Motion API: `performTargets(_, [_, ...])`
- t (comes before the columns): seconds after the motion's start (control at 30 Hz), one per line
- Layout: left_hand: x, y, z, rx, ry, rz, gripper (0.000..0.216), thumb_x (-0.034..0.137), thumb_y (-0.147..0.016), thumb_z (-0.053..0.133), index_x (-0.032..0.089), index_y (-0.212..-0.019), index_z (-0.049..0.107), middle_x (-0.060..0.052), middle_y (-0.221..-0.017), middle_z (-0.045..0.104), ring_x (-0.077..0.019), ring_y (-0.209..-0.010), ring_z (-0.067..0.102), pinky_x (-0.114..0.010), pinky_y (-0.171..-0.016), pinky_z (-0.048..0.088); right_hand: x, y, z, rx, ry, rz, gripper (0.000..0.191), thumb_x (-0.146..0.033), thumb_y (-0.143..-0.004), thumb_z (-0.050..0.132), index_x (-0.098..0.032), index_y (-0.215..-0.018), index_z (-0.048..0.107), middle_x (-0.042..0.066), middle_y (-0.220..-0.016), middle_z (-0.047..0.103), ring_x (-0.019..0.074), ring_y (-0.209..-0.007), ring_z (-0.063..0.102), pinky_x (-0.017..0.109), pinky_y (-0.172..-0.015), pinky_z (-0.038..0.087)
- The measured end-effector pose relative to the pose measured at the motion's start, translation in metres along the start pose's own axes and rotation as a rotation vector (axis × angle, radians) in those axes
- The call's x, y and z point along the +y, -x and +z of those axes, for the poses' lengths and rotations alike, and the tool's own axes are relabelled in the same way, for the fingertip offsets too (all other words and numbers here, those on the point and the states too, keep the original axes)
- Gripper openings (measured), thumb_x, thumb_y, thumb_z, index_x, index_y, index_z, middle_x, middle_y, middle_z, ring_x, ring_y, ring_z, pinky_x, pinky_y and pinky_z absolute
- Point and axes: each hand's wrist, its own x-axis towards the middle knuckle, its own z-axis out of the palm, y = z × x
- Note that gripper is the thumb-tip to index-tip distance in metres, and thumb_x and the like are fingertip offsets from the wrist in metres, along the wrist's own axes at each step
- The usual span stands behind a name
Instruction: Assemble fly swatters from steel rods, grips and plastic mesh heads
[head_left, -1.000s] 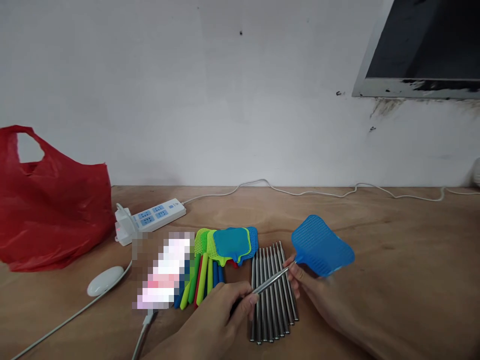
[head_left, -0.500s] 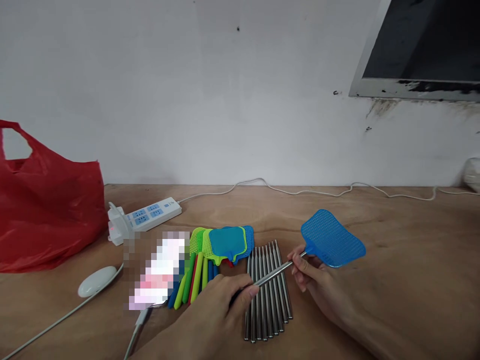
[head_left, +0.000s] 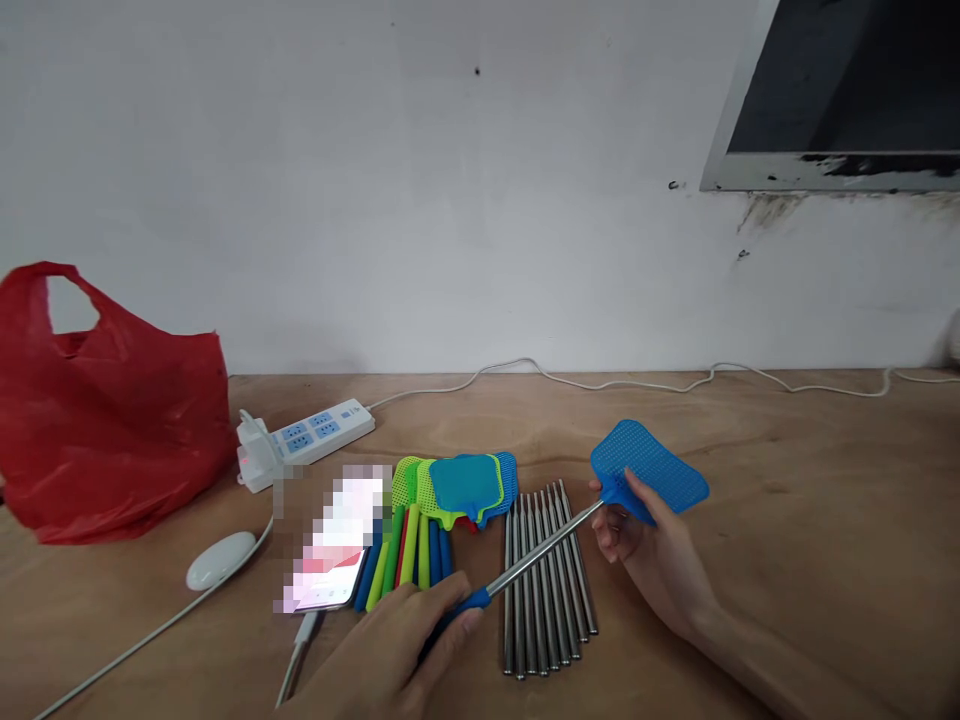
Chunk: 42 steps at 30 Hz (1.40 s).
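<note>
A blue fly swatter [head_left: 660, 465] with a metal rod slants across the front of the table, held in both hands. My left hand [head_left: 401, 635] is closed round its blue handle at the lower end. At the other end, my right hand [head_left: 660, 560] pinches the neck of the mesh head, thumb on top. Under the rod lies a row of several loose metal rods [head_left: 544, 590]. Left of them are several coloured handles [head_left: 397, 550] in blue, green, yellow and red. Behind these handles sits a stack of swatter heads [head_left: 465, 485], yellow-green and blue.
A lit phone [head_left: 337, 560], partly pixelated, lies left of the handles with a cable plugged in. Farther left are a white oval device [head_left: 221, 560], a power strip [head_left: 322, 430] and a red plastic bag [head_left: 120, 430]. A white cord [head_left: 615, 385] runs along the wall.
My left hand has slid down and left, so the blue handle now shows at the rod's end. My right hand has shifted its grip onto the swatter head's neck.
</note>
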Motion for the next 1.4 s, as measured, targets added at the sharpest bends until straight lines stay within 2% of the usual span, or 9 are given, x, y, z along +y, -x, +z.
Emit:
performTargets(0.17, [-0.006, 0.005, 0.001, 0.119, 0.031, 0.02, 0.037, 0.051, -0.1, 0.037, 0.03, -0.112, 0.066, -0.002, -0.1, 0.074, -0.0243, -0.093, 0.068, -0.029, -0.078, 0.053, 0.009, -0.001, 0.001, 0.071, 0.059, -0.084, 0.044, -0.058, -0.06, 0.086, -0.017, -0.072, 0.075, -0.001, -0.052, 0.061, 0.009, -0.044, 0.05, 0.019, -0.039, 0.039])
performTargets(0.27, [0.006, -0.004, 0.001, 0.123, 0.022, 0.038, 0.041, 0.048, -0.101, 0.032, 0.027, -0.104, 0.067, -0.005, -0.092, 0.073, -0.0255, -0.087, 0.067, -0.032, -0.075, 0.052, 0.017, 0.002, 0.004, -0.002, 0.108, -0.039, 0.047, -0.06, -0.061, 0.086, -0.017, -0.077, 0.075, -0.003, -0.051, 0.058, 0.0086, -0.042, 0.047, 0.019, -0.037, 0.037])
performTargets(0.37, [0.02, -0.015, 0.003, 0.048, 0.01, 0.022, 0.046, 0.046, -0.1, 0.028, 0.022, -0.103, 0.067, -0.01, -0.09, 0.071, -0.0298, -0.086, 0.066, -0.04, -0.077, 0.051, 0.024, 0.006, 0.005, -0.124, 0.121, 0.009, 0.046, -0.062, -0.069, 0.08, -0.018, -0.08, 0.074, -0.003, -0.053, 0.057, 0.0083, -0.042, 0.047, 0.019, -0.038, 0.039])
performTargets(0.6, [0.028, -0.03, 0.0, -0.067, 0.047, -0.011, 0.047, 0.048, -0.098, 0.027, 0.021, -0.105, 0.065, -0.012, -0.094, 0.067, -0.0325, -0.092, 0.062, -0.045, -0.082, 0.046, 0.017, 0.006, 0.008, -0.056, 0.125, 0.012, 0.049, -0.064, -0.059, 0.084, -0.018, -0.066, 0.068, -0.002, -0.052, 0.058, 0.01, -0.044, 0.049, 0.02, -0.038, 0.039])
performTargets(0.83, [0.013, -0.033, -0.008, -0.099, 0.095, 0.059, 0.041, 0.052, -0.102, 0.032, 0.023, -0.091, 0.059, -0.004, -0.089, 0.064, -0.0247, -0.087, 0.058, -0.035, -0.077, 0.04, 0.006, -0.002, 0.003, 0.337, -0.013, -0.129, 0.052, -0.049, -0.055, 0.087, -0.023, -0.049, 0.042, -0.008, -0.04, 0.042, 0.0082, -0.036, 0.036, 0.021, -0.033, 0.028])
performTargets(1.03, [0.039, -0.057, -0.008, -0.151, 0.207, 0.227, 0.04, 0.046, -0.104, 0.032, 0.02, -0.08, 0.05, 0.0, -0.078, 0.055, -0.0185, -0.076, 0.051, -0.03, -0.07, 0.037, 0.019, 0.005, 0.006, 0.112, 0.118, -0.151, 0.054, -0.056, -0.063, 0.085, -0.022, -0.051, 0.045, -0.006, -0.042, 0.042, 0.0079, -0.037, 0.036, 0.021, -0.033, 0.027])
performTargets(1.23, [0.047, -0.068, -0.002, -0.132, 0.294, 0.281, 0.041, 0.045, -0.103, 0.031, 0.02, -0.082, 0.055, -0.002, -0.079, 0.056, -0.0184, -0.075, 0.05, -0.029, -0.073, 0.039, 0.027, 0.003, -0.002, 0.066, 0.179, -0.148, 0.057, -0.056, -0.067, 0.082, -0.02, -0.046, 0.044, -0.006, -0.04, 0.042, 0.0067, -0.037, 0.036, 0.02, -0.035, 0.027])
performTargets(1.33, [0.039, -0.061, -0.004, -0.124, 0.336, 0.237, 0.045, 0.052, -0.101, 0.034, 0.021, -0.074, 0.051, 0.0, -0.073, 0.052, -0.0179, -0.073, 0.048, -0.028, -0.07, 0.04, 0.011, -0.009, -0.008, 0.169, 0.054, -0.147, 0.05, -0.046, -0.063, 0.087, -0.021, -0.051, 0.047, -0.008, -0.044, 0.043, 0.0063, -0.039, 0.036, 0.018, -0.034, 0.028])
performTargets(1.4, [0.031, -0.055, -0.006, -0.112, 0.374, 0.173, 0.048, 0.057, -0.099, 0.036, 0.021, -0.07, 0.047, 0.001, -0.071, 0.048, -0.0173, -0.071, 0.047, -0.027, -0.066, 0.039, -0.001, -0.018, -0.014, 0.408, -0.065, -0.248, 0.038, -0.037, -0.058, 0.091, -0.022, -0.062, 0.056, -0.008, -0.053, 0.054, 0.0085, -0.046, 0.048, 0.018, -0.041, 0.039])
